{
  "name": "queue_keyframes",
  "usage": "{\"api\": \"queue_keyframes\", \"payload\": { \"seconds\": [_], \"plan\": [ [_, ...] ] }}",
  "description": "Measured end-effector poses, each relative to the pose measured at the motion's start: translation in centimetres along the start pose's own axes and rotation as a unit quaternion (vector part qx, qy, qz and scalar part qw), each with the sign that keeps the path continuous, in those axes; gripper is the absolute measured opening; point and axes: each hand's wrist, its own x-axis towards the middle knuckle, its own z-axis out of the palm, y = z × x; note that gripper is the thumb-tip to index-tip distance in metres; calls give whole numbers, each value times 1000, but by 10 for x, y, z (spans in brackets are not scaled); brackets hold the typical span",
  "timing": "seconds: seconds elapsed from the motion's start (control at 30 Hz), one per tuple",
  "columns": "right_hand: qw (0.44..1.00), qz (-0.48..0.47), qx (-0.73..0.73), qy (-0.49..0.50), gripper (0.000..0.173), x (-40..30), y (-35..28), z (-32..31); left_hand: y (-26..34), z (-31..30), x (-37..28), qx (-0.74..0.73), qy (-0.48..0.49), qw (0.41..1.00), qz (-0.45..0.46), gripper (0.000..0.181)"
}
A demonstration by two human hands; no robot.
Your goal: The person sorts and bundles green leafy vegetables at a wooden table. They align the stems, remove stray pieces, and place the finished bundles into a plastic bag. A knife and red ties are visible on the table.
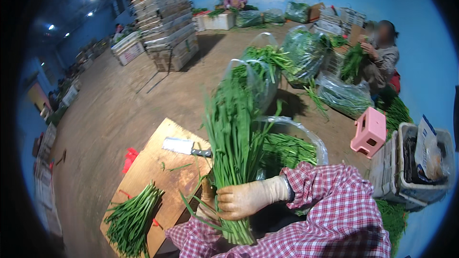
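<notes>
A thick bunch of long chive-like greens (235,132) stands nearly upright before me, leaf tips up and pale stems down. My right hand (240,199), in a stained off-white glove, wraps around its lower stems. On the bunch's left side is my left hand (207,200), also gloved and pressed against the stems; its fingers are partly hidden. To the left, a wooden board (157,175) carries a cleaver (183,146) with a black handle. A second bunch of greens (134,215) lies on the board near red ties (156,223).
Right behind the bunch stands a plastic-lined container (319,147) of cut greens. Filled clear bags (304,57), a pink stool (369,132) and white crates (423,165) line the right. Stacked crates (165,25) rise at back left. Co-workers (382,57) sit farther off.
</notes>
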Motion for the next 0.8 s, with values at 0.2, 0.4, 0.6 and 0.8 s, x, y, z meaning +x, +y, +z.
{"api": "queue_keyframes", "payload": {
  "seconds": [0.2,0.4,0.6,0.8],
  "plan": [
    [983,-178,39,-26,29,49,-8,37,5,-4,-43,-5,18,992,121,58],
    [993,-69,40,-81,48,71,7,-8,22,-11,-82,-3,38,971,236,64],
    [641,507,575,32,64,-1,61,0,40,-32,-91,13,80,975,205,66],
    [518,479,707,36,55,81,90,45,50,-39,-83,320,122,893,290,59]
  ]
}}
